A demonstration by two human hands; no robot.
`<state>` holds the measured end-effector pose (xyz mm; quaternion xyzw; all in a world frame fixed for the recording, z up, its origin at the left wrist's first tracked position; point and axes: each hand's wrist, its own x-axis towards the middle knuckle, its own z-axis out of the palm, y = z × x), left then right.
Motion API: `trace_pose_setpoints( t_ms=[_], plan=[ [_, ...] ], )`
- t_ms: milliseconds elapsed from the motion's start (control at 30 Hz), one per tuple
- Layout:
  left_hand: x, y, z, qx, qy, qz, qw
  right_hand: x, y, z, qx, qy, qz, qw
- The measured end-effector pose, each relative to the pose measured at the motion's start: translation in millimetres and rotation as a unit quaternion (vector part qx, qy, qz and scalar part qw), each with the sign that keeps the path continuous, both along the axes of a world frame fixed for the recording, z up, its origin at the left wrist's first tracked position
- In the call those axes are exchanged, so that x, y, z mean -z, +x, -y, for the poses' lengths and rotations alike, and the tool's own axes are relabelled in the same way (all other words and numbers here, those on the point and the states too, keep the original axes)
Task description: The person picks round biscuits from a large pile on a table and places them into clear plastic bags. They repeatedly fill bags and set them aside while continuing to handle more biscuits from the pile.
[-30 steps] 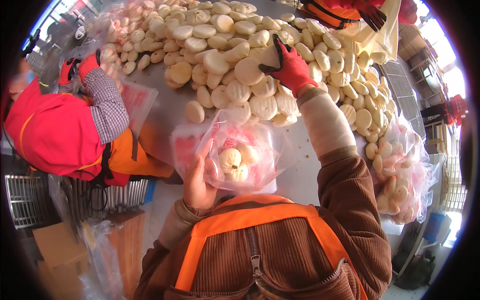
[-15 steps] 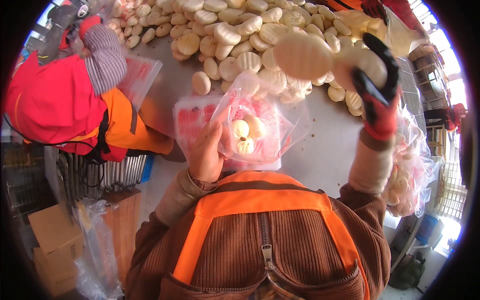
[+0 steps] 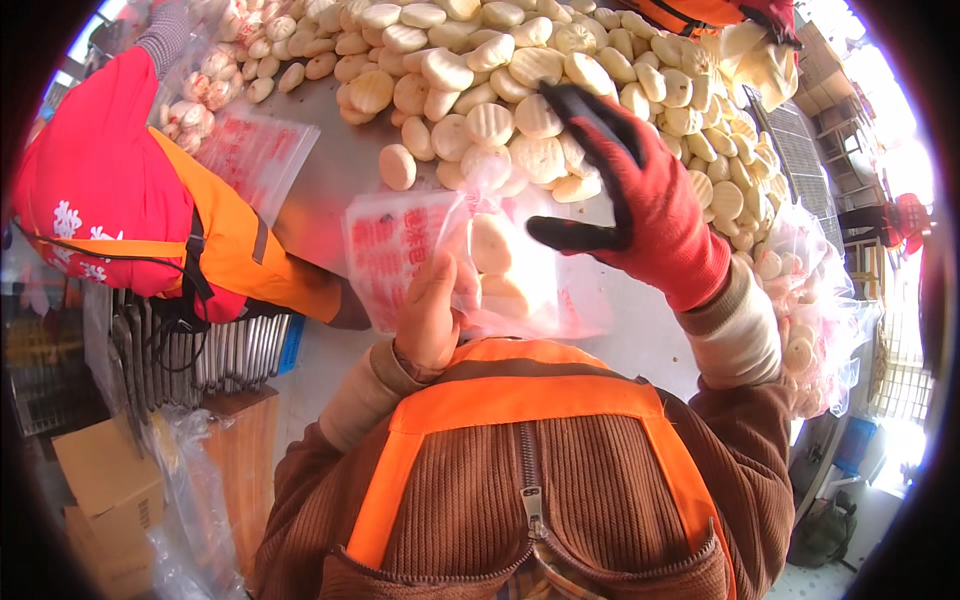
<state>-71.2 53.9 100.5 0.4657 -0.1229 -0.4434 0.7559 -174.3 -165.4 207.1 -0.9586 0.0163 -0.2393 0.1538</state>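
Observation:
My bare left hand (image 3: 430, 315) is closed on the near left side of a clear plastic bag (image 3: 560, 318). Pale steamed buns (image 3: 492, 245) lie inside it, one beyond another. Over the bag's right side and the pile's near edge hovers my right hand (image 3: 655, 215), in a red and black glove. Its thumb and fingers are spread, with nothing held between them. A big heap of pale oval buns (image 3: 490, 125) covers the far part of the metal table (image 3: 325, 110). Flat bags with red print (image 3: 390, 260) lie stacked beneath and left of the held bag.
At my left a co-worker in red with an orange apron (image 3: 230, 225) bends over the table, near more flat bags (image 3: 265, 155). Filled bags of buns (image 3: 800, 340) stand by the right edge. Cardboard boxes (image 3: 110, 465) sit lower left. Another person's orange garment (image 3: 690, 12) shows beyond the heap.
My right hand has come leftward from the right side to the bag and no longer holds the pale buns it carried. The bag's wide mouth has narrowed. The co-worker's arm has moved away.

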Motion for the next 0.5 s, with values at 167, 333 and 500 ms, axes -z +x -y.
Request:
trace_pose_setpoints(
  t_ms=[167,333,500],
  plan=[
    [5.1,6.6,0.8,-0.002,0.009,-0.109,0.994,61.1,-20.6,-8.5,0.047,0.168,-0.097,0.98],
    [-23.1,14.7,5.7,0.027,-0.056,0.029,0.998,71.0,-22.6,-0.1,0.076,0.534,-0.07,0.839],
    [-52.9,24.9,-14.0,0.036,-0.09,0.101,0.99,36.6,-15.2,13.3,-0.059,0.571,0.05,0.817]
  ],
)
